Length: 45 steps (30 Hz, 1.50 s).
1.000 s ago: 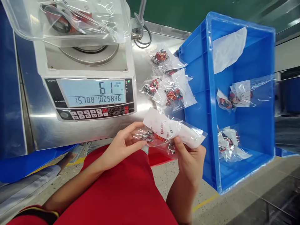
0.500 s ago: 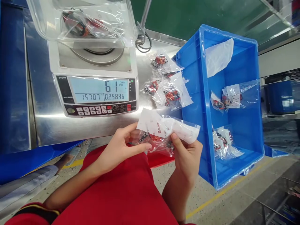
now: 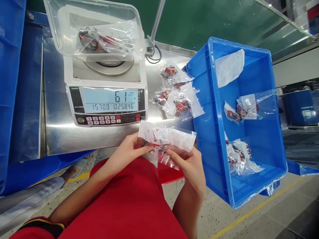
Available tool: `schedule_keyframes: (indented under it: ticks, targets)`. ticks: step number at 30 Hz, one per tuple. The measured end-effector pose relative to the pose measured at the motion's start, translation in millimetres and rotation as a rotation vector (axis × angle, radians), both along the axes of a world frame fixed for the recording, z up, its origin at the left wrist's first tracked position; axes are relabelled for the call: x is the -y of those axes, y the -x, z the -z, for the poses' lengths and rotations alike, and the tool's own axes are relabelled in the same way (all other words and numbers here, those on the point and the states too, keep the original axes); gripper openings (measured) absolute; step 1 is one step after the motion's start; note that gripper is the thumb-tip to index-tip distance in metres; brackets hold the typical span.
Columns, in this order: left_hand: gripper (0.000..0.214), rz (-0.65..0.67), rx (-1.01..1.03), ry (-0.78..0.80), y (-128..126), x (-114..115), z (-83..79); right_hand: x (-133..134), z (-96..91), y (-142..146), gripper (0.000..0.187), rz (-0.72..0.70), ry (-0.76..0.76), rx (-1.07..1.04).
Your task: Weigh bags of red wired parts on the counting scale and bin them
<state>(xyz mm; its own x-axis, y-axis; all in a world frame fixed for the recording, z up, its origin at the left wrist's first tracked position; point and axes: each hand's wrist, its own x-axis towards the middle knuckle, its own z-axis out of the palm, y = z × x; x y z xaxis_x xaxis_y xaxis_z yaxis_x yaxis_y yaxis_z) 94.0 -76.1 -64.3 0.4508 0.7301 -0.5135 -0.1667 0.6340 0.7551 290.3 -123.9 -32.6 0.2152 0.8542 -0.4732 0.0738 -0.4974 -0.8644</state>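
Right hand (image 3: 185, 169) nearer left hand (image 3: 126, 154) on bag (image 3: 166, 137); blue crate (image 3: 205, 109) beside.

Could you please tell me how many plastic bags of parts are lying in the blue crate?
2 in the blue crate: the upper bag partway along its right side, and the lower bag near its near end. That lower clump may hide another bag.

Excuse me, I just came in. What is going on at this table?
A person pinches a clear bag of small red and metal parts between the left hand and right hand. Nearby, a scale reads 61 pcs, with a bag in a clear tub on top. More bags lie on the steel table, and others lie in a blue crate.
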Motion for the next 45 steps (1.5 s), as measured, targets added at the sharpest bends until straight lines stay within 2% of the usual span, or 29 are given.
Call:
schedule_keyframes:
  ticks: [6,12,20,27,34,39,43,45]
  targets:
    - [0.038,0.017,-0.089,-0.033,4,-1,-1.2,-3,1.5,3,0.023,-0.043,-0.029,-0.023]
    - [0.036,-0.014,-0.097,-0.047,5,-1,-2.2,-5,5.2,5,0.034,-0.049,-0.036,-0.045]
    - [0.036,0.007,-0.097,-0.055,3,-1,-3.9,-3,11.5,5,0.030,0.022,-0.054,-0.032]
    - [0.034,0.044,-0.088,-0.093,-1,-3,-1.0,-3,19.5,3,0.035,0.101,-0.026,0.023]
    - [0.037,0.030,-0.168,-0.093,-5,-5,-2.0,-9,24.8,-1,0.031,0.013,-0.019,-0.026]
    - [0.038,0.013,-0.198,-0.219,-9,-7,0.4,-14,23.8,-15,0.036,0.053,-0.116,-0.006]
    - [0.047,0.037,-0.212,-0.307,-15,-8,-0.9,-20,18.9,-28,0.040,0.027,-0.229,0.154]
    - [0.046,-0.013,-0.270,-0.358,-20,-8,-2.3,-21,18.1,-30,0.043,0.004,-0.301,0.248]
